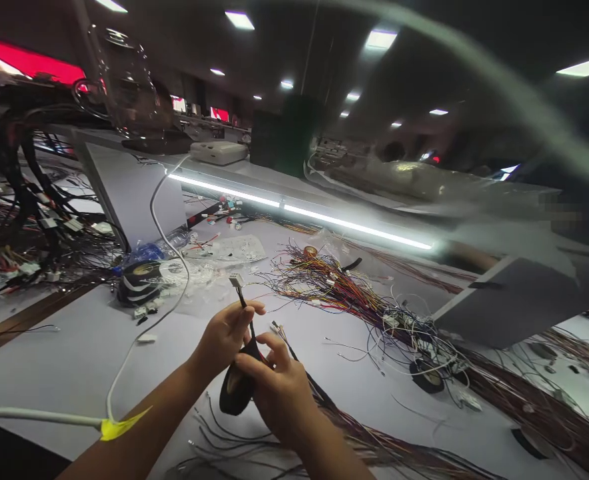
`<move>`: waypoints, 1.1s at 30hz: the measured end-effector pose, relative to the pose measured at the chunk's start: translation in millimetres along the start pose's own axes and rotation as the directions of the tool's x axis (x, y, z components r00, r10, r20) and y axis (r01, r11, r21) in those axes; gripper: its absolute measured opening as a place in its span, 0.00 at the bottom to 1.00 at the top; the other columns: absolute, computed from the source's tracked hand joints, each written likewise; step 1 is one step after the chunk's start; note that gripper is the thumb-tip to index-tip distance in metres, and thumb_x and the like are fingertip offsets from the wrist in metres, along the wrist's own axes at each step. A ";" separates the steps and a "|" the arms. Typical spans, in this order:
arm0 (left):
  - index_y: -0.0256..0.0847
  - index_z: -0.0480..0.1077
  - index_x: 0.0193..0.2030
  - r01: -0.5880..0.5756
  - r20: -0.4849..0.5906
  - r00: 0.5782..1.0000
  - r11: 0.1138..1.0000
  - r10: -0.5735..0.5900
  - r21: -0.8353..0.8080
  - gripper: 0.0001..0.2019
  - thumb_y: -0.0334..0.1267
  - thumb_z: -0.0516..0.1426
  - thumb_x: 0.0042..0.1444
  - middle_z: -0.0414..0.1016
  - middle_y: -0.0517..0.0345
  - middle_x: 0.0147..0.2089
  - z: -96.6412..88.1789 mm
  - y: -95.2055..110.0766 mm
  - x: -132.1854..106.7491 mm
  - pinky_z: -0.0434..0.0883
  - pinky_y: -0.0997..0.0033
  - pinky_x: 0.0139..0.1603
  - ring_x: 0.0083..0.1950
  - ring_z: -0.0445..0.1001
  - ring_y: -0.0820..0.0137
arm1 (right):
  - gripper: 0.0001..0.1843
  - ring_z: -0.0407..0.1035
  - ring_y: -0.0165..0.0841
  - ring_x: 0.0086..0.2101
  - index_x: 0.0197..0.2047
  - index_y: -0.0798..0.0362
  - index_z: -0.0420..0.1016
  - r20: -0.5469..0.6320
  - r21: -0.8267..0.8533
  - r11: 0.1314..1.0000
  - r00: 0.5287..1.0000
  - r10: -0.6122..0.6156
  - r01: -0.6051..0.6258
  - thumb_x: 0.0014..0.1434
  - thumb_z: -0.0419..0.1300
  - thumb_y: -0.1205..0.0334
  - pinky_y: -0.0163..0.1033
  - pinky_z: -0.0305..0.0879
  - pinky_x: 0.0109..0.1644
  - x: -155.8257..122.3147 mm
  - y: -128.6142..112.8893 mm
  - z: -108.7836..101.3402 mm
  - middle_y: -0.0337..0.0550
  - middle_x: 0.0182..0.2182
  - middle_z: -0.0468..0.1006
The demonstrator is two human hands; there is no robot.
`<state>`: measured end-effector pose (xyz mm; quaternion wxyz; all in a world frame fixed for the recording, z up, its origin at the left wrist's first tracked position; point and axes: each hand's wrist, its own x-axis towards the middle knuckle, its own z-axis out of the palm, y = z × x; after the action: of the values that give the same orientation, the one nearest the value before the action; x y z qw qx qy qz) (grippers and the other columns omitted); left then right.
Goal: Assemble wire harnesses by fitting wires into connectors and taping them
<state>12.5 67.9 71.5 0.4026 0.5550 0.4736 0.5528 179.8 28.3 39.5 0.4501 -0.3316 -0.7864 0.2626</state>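
Note:
My left hand (224,337) pinches a thin black-wrapped wire bundle (242,298) between thumb and fingers. A white connector (235,280) tops that bundle, standing clear of the fingertips. Just below, my right hand (287,390) grips a roll of black tape (237,390), tilted and close against the bundle. Tape seems to run from the roll up to the wires, though fingers partly cover where they meet. Behind the right hand lies a second dark wire bundle (319,390) with small connectors at its upper end.
A large heap of coloured wires (334,283) spreads over the white table (174,353). Another tape roll (427,375) rests at the right. At the left are plastic bags (189,272) and a white cord (187,267). A lit tube (354,228) crosses under the shelf; a glass jug (129,87) stands above.

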 end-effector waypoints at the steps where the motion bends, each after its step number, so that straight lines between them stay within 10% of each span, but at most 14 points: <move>1: 0.40 0.75 0.41 0.039 -0.043 0.998 0.996 -0.043 -0.074 0.20 0.55 0.55 0.59 0.78 0.54 0.39 1.2 -1.5 -1.4 0.64 0.76 0.20 0.19 0.66 0.78 | 0.20 0.63 0.25 0.26 0.44 0.41 0.76 -0.030 0.011 1.000 0.999 0.014 -0.014 0.53 0.56 0.73 0.36 0.62 0.32 0.2 -0.1 0.1 0.42 0.50 0.70; 5: 0.41 0.74 0.42 0.169 -0.148 0.950 0.849 -0.276 -0.500 0.19 0.55 0.56 0.58 0.77 0.57 0.34 11.2 -10.9 -12.9 0.70 0.75 0.29 0.29 0.73 0.73 | 0.11 0.63 0.27 0.24 0.46 0.47 0.67 -0.131 0.502 0.791 0.873 0.469 -0.350 0.59 0.57 0.63 0.33 0.61 0.28 -0.4 6.6 -5.2 0.38 0.30 0.73; 9: 0.38 0.76 0.43 0.441 0.140 0.882 0.681 -0.451 -0.585 0.17 0.51 0.58 0.58 0.79 0.47 0.44 29.5 -19.8 -29.5 0.72 0.64 0.46 0.48 0.75 0.61 | 0.17 0.55 0.24 0.19 0.45 0.50 0.62 -0.009 0.722 0.537 0.769 0.639 -0.437 0.56 0.62 0.54 0.29 0.52 0.23 -3.9 14.1 -9.3 0.29 0.20 0.64; 16: 0.41 0.79 0.45 0.203 0.144 0.976 0.919 -0.163 -0.337 0.17 0.50 0.57 0.59 0.77 0.47 0.54 29.1 -18.3 -32.7 0.61 0.58 0.63 0.61 0.68 0.56 | 0.22 0.56 0.21 0.16 0.46 0.50 0.62 0.112 0.817 0.258 0.581 0.806 -0.516 0.50 0.63 0.56 0.28 0.47 0.17 -1.3 18.6 -13.6 0.34 0.28 0.70; 20: 0.41 0.79 0.45 0.003 0.215 0.977 0.999 -0.010 0.032 0.15 0.47 0.57 0.59 0.79 0.52 0.35 14.4 -5.9 -22.9 0.71 0.65 0.46 0.41 0.75 0.62 | 0.34 0.60 0.18 0.20 0.58 0.39 0.56 0.103 0.746 0.384 0.664 0.741 -0.545 0.51 0.64 0.59 0.27 0.54 0.19 -5.2 15.0 -19.1 0.39 0.47 0.65; 24: 0.40 0.77 0.48 0.111 0.167 0.978 0.989 -0.126 0.095 0.18 0.49 0.56 0.59 0.73 0.59 0.26 14.3 -2.3 -20.4 0.67 0.72 0.29 0.27 0.68 0.70 | 0.28 0.60 0.20 0.25 0.56 0.41 0.67 0.008 0.452 0.810 0.910 0.415 -0.373 0.51 0.61 0.68 0.30 0.60 0.26 -13.3 12.0 -16.0 0.42 0.48 0.62; 27: 0.39 0.75 0.48 0.220 0.118 0.969 0.975 -0.216 -0.016 0.20 0.52 0.57 0.58 0.73 0.59 0.29 20.2 -8.9 -24.1 0.66 0.73 0.29 0.28 0.68 0.70 | 0.26 0.61 0.24 0.26 0.53 0.41 0.72 -0.035 0.259 0.944 0.974 0.222 -0.206 0.51 0.60 0.70 0.34 0.64 0.30 -16.2 10.6 -12.3 0.43 0.46 0.64; 30: 0.39 0.75 0.43 0.259 0.050 0.966 0.951 -0.255 -0.168 0.19 0.53 0.57 0.57 0.68 0.62 0.24 25.0 -18.4 -30.0 0.66 0.73 0.29 0.27 0.66 0.71 | 0.14 0.65 0.28 0.28 0.46 0.47 0.74 -0.129 0.358 0.895 0.936 0.328 -0.265 0.55 0.61 0.61 0.35 0.66 0.31 -14.3 10.4 -13.1 0.44 0.41 0.69; 33: 0.40 0.75 0.38 0.131 0.002 0.991 0.950 -0.136 -0.282 0.16 0.51 0.56 0.60 0.71 0.58 0.30 27.1 -22.7 -34.0 0.69 0.69 0.41 0.34 0.69 0.69 | 0.21 0.64 0.27 0.20 0.48 0.50 0.66 -0.039 0.688 0.544 0.724 0.688 -0.480 0.57 0.58 0.46 0.31 0.56 0.19 -8.2 11.5 -19.1 0.40 0.31 0.71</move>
<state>39.6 42.2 39.8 0.5097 0.4541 0.4301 0.5908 203.0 31.6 35.6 0.5339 -0.4409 -0.4103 0.5936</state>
